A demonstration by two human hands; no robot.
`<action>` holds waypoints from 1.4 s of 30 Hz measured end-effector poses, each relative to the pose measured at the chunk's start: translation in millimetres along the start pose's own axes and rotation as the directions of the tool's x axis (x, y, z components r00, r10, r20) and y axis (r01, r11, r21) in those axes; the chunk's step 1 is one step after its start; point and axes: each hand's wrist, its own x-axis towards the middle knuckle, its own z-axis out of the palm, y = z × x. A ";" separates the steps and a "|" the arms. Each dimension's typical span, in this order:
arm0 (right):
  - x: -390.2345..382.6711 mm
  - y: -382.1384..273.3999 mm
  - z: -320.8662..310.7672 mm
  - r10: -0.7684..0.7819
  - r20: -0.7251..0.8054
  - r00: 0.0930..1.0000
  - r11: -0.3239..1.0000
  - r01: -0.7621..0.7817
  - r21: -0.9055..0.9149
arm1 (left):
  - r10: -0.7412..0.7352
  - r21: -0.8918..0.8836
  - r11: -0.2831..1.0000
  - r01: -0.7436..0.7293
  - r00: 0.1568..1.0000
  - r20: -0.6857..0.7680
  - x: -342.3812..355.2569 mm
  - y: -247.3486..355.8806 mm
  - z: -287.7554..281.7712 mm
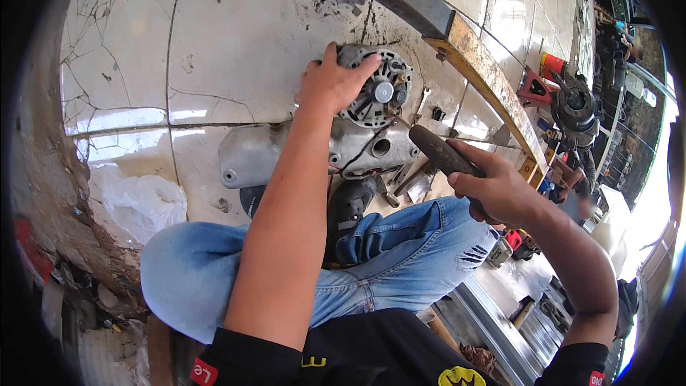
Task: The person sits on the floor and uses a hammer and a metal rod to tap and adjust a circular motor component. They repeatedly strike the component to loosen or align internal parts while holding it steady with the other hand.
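My left hand (330,84) grips the edge of a round grey alternator (382,89) that rests on a silver engine cover (250,157) on the tiled floor. My right hand (496,189) is closed around the dark handle of a tool (441,154), whose shaft points toward the alternator; its tip is hidden near the casing. My knees in blue jeans (386,254) are folded just below the parts.
Cracked white floor tiles (236,36) lie ahead. A dark beam and a rusty yellow metal bar (475,64) run diagonally at upper right. Loose tools (411,182) lie beside the cover. A red jack stand (534,86) and other machine parts sit at far right.
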 end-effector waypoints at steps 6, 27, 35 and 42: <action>7.2 0.2 -12.5 0.059 0.106 0.993 0.953 -0.087 0.288 | 0.065 0.026 0.998 -0.060 0.932 -0.357 -10.4 3.5 29.3; 8.4 6.6 1.8 -0.065 0.001 0.998 0.983 0.064 0.174 | 0.100 -0.077 0.988 -0.133 0.935 -0.341 5.2 0.7 27.3; 12.9 4.5 -5.3 -0.281 -0.134 0.950 0.939 0.243 -0.244 | 0.077 -0.124 0.983 -0.138 0.911 -0.405 -0.4 -2.3 30.8; 8.8 6.7 -1.7 -0.402 -0.075 0.913 0.656 0.230 -0.719 | 0.100 0.043 0.995 -0.091 0.944 -0.313 2.7 11.4 21.0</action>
